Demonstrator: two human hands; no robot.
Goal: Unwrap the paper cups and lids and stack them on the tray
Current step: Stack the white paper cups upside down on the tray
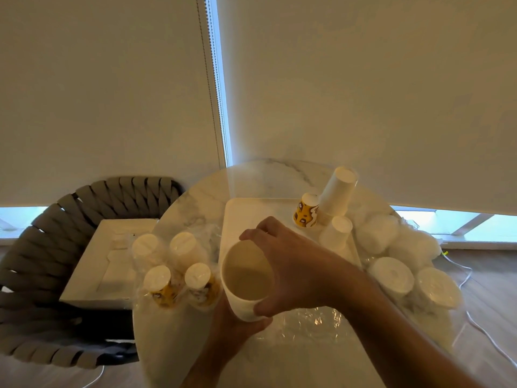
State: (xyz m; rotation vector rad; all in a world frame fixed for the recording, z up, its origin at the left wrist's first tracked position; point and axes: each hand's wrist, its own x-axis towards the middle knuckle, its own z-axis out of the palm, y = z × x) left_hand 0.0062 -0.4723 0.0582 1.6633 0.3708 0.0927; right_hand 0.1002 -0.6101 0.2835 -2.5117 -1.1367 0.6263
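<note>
A white paper cup (246, 278) is held mouth-up over the near left corner of the white tray (251, 211). My right hand (288, 264) grips its rim from the right, fingers over the far edge and thumb on the near side. My left hand (237, 329) holds the cup's lower part from beneath. On the tray's far right stand a tall upside-down stack of white cups (335, 194), a yellow patterned cup (306, 210) and a short white cup stack (337, 232). Several wrapped cup stacks (176, 268) stand left of the tray. Wrapped lid stacks (391, 273) lie at the right.
Crumpled clear plastic wrap (313, 323) lies on the round marble table (268, 177) in front of me. A white box (106, 261) sits on a grey woven chair (39, 247) at the left. A white cable (481, 329) runs along the floor at the right.
</note>
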